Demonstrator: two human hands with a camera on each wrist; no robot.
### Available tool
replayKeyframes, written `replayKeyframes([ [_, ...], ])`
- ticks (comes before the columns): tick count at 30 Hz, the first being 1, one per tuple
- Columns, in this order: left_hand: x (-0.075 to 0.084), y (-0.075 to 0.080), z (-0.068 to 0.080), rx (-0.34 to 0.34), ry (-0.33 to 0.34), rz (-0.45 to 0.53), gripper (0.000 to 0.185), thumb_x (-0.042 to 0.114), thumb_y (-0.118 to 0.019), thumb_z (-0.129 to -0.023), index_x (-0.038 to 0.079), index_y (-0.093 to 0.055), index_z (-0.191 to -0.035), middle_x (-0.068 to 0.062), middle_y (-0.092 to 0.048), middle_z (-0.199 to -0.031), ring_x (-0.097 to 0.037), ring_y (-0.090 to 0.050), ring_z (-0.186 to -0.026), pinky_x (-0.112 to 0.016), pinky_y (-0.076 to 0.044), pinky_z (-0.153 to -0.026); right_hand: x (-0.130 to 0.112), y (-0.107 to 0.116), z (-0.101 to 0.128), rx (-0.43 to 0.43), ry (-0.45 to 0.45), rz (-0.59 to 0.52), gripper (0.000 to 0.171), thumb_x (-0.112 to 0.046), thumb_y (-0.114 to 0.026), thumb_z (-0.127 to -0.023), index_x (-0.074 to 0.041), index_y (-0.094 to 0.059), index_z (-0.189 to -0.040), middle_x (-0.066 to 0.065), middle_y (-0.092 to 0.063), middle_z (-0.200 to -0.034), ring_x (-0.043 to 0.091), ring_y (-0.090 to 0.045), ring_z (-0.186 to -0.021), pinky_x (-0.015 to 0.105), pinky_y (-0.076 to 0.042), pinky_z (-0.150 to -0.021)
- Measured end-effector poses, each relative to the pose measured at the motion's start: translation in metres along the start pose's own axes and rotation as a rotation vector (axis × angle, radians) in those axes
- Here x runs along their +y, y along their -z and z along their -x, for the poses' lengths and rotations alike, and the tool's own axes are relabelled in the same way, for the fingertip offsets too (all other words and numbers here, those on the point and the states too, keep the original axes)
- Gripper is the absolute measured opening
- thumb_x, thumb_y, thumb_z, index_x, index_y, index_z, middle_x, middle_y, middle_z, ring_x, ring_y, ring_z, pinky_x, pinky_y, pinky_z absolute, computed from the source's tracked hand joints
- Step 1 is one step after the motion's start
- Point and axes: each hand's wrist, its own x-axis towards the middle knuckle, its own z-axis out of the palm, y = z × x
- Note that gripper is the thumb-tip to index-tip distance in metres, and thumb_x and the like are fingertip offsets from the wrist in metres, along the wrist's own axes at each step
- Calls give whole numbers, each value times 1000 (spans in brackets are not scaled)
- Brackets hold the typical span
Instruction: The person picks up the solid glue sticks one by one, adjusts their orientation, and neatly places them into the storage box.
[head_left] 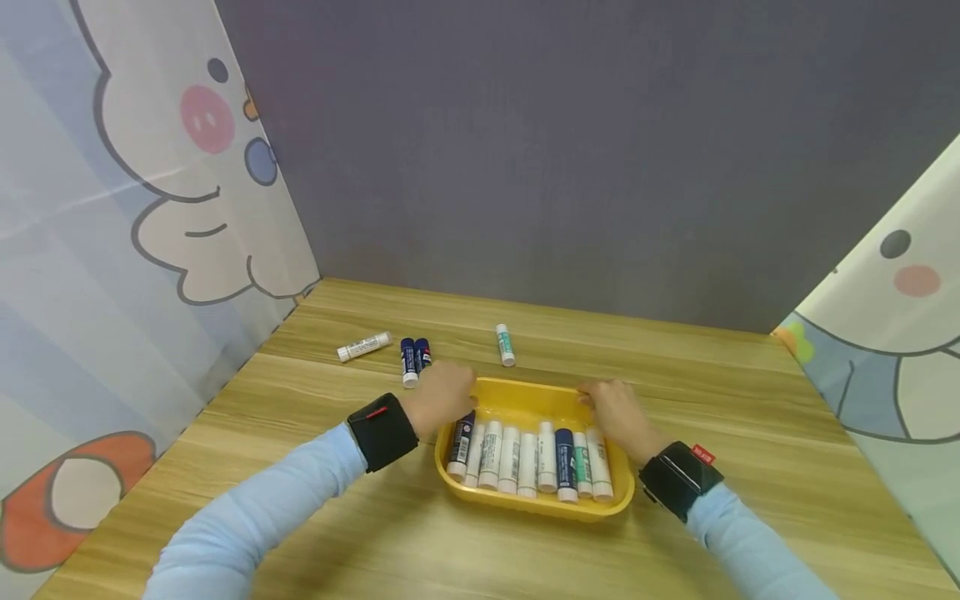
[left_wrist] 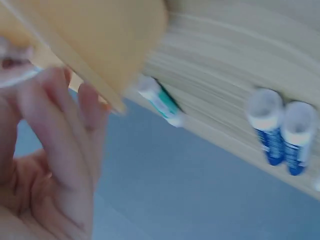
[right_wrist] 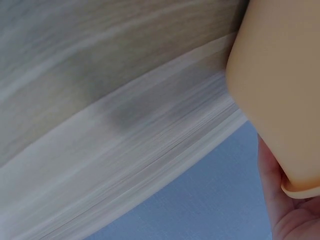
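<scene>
Wood-grain bench (head_left: 675, 533) is sitting inside a booth — grey back wall, cartoon-printed curtains hanging on both sides. At its middle a yellow tray (head_left: 525, 396) is lying flat, carrying a row of lip balm tubes (head_left: 528, 457) packed side by side, caps toward the person. Left hand (head_left: 442, 398) is gripping the tray's far left corner; the left wrist view is showing its fingers (left_wrist: 60, 145) curled at the rim, the grip closed on the tray. Right hand (head_left: 617, 414) is holding the far right corner, fingers curling over the edge — its wrist view is giving only a sliver of palm against the tray wall. Beyond the tray, loose tubes are lying on the bench: a white tube (head_left: 363, 346), two blue tubes (head_left: 415, 359) touching each other, and a green-labelled tube (head_left: 506, 345) standing apart.
</scene>
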Motion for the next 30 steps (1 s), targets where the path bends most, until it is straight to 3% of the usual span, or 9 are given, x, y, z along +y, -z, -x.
replayKeyframes([
  [3, -18, 4, -6, 161, 8, 1, 15, 23, -59, -85, 10, -66, -86, -2, -59, -65, -11, -44, -49, -23, -31, -41, 0, -1, 1, -6, -12, -12, 13, -3, -59, -85, 0, -67, -95, 12, -68, -81, 14, -58, -63, 33, -52, -63],
  [7, -53, 10, -14, 350, 7, 38, 15, 16, -55, -86, 8, -68, -89, -4, -59, -61, -11, -42, -46, -22, -25, -39, 1, -3, 2, -4, -11, -21, 11, -3, -59, -85, -1, -67, -92, 9, -67, -77, 11, -54, -59, 29, -50, -58],
  [11, -97, 12, -23, 416, 86, 60, 21, 11, -52, -86, 4, -67, -98, -11, -67, -75, -17, -53, -52, -27, -35, -40, 2, -4, 4, -3, -16, -23, 13, -4, -59, -85, 0, -67, -94, 10, -67, -78, 11, -53, -58, 28, -50, -57],
  [16, -148, 4, -29, 315, 179, 84, 30, 8, -54, -86, -1, -60, -114, -21, -65, -103, -28, -59, -66, -36, -43, -51, 2, -4, 4, -5, -27, -21, 14, -4, -59, -85, 0, -67, -96, 11, -68, -80, 12, -55, -60, 30, -51, -59],
  [20, -175, -4, -29, 212, 219, 63, 41, 11, -57, -86, -4, -52, -124, -26, -56, -118, -37, -60, -88, -44, -48, -68, 2, -2, 3, -34, -34, -22, 14, -3, -59, -85, 0, -67, -96, 11, -68, -81, 12, -55, -61, 30, -51, -61],
  [23, -185, -7, -29, 179, 246, 34, 46, 17, -60, -86, -4, -50, -125, -27, -53, -121, -41, -56, -101, -49, -46, -79, 2, -1, 1, -33, -30, -25, 14, -3, -58, -85, 0, -67, -96, 11, -68, -81, 12, -54, -60, 30, -50, -60],
  [30, -189, -11, -28, 125, 290, 71, 49, 17, -64, -81, -2, -51, -125, -27, -59, -111, -40, -59, -90, -50, -47, -73, 1, 1, -3, -28, -18, 10, 14, -4, -59, -85, 0, -68, -95, 12, -68, -82, 14, -57, -63, 32, -51, -62],
])
